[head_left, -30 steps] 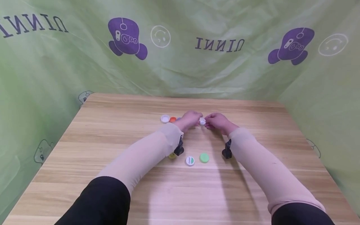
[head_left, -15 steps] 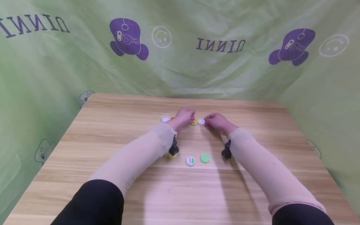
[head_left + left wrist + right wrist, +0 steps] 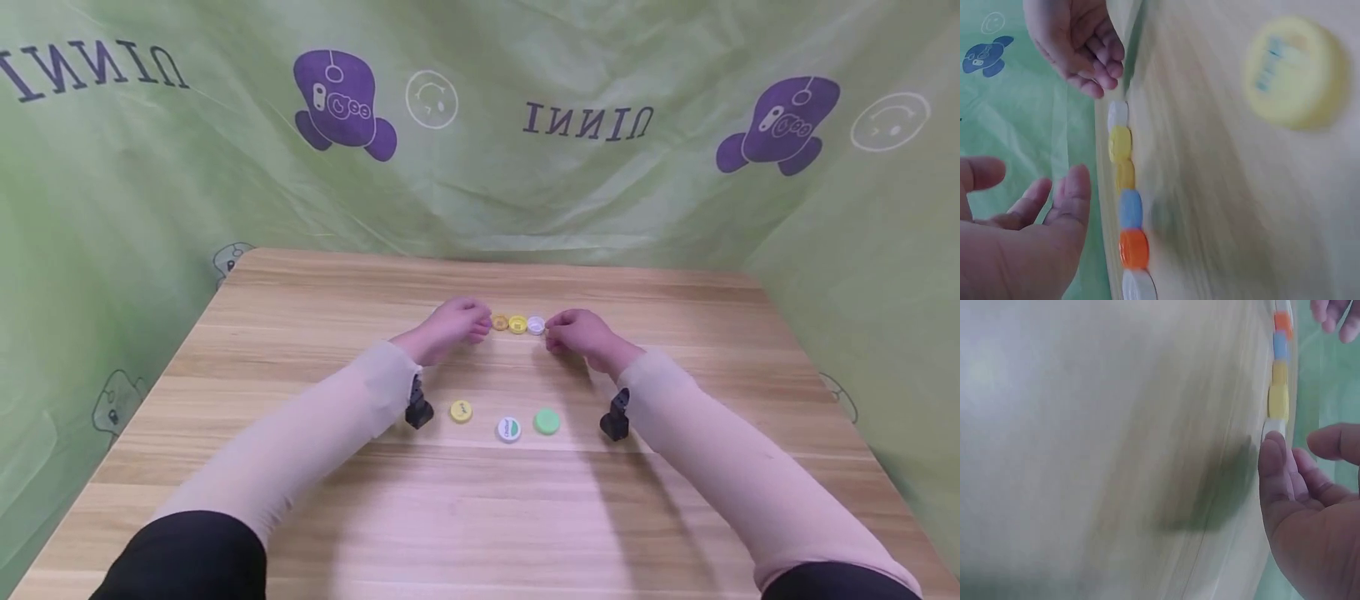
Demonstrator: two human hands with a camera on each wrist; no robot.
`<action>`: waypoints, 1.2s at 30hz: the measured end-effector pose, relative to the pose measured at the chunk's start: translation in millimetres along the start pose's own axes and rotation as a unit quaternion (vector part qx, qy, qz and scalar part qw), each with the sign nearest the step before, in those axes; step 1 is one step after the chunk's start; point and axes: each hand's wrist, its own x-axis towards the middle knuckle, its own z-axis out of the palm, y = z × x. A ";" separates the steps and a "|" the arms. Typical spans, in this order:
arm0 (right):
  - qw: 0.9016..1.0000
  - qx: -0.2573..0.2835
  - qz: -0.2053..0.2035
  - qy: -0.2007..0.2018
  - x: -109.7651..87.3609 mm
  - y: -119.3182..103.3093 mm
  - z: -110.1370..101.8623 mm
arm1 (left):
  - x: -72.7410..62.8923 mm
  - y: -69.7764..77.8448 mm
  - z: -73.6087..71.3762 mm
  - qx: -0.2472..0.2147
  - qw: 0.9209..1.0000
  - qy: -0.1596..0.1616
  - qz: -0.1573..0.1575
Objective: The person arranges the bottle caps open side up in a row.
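Observation:
Several bottle caps form a touching row at the back of the table. In the head view, a small white cap (image 3: 536, 325), a yellow cap (image 3: 517, 324) and an amber cap (image 3: 500, 322) show at its right end. My left hand (image 3: 453, 323) hovers over the other end, holding nothing, its thumb apart from the loosely bent fingers. It hides the blue cap (image 3: 1131, 210), orange cap (image 3: 1134, 249) and larger white cap (image 3: 1139, 286), visible in the left wrist view. My right hand (image 3: 588, 333) is beside the small white cap, fingers relaxed; whether they touch it I cannot tell.
Nearer on the wooden table (image 3: 465, 517) lie a yellow printed cap (image 3: 461, 411), a white cap with a green mark (image 3: 508, 429) and a green cap (image 3: 547, 421), spaced apart. A green printed curtain (image 3: 480, 192) hangs behind the table.
My left hand has moved left along the row, uncovering the yellow and amber caps. The small white cap sits slightly further left, against the yellow one. My right hand has barely moved.

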 end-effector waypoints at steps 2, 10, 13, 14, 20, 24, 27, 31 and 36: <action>1.000 -0.017 -0.011 -0.020 -4.3 -2.1 6.8 | -7.9 -2.8 -6.4 0.028 0.999 -0.014 -0.004; 0.988 -0.077 -0.051 -0.121 -20.1 -13.7 41.7 | -33.9 -16.1 -19.0 0.106 0.992 -0.066 -0.025; 0.984 -0.080 -0.059 -0.151 -22.9 -15.9 53.1 | -41.4 -23.9 -22.6 0.126 0.989 -0.073 -0.035; 0.982 -0.079 -0.059 -0.159 -23.5 -16.3 56.4 | -44.0 -25.8 -23.4 0.132 0.988 -0.076 -0.037; 0.975 -0.088 -0.061 -0.195 -26.3 -17.7 69.4 | -57.3 -37.9 -29.2 0.162 0.982 -0.086 -0.038; 0.972 -0.097 -0.062 -0.205 -26.2 -16.4 74.8 | -64.9 -43.4 -30.5 0.188 0.978 -0.080 -0.033; 0.968 -0.115 -0.067 -0.213 -26.3 -15.7 77.4 | -72.2 -45.4 -29.5 0.224 0.971 -0.078 -0.024; 0.962 -0.141 -0.075 -0.222 -27.8 -16.9 80.0 | -82.7 -45.8 -25.1 0.269 0.960 -0.071 -0.014; 0.963 -0.143 -0.075 -0.215 -29.7 -18.0 84.5 | -87.0 -50.3 -18.9 0.299 0.952 -0.057 -0.012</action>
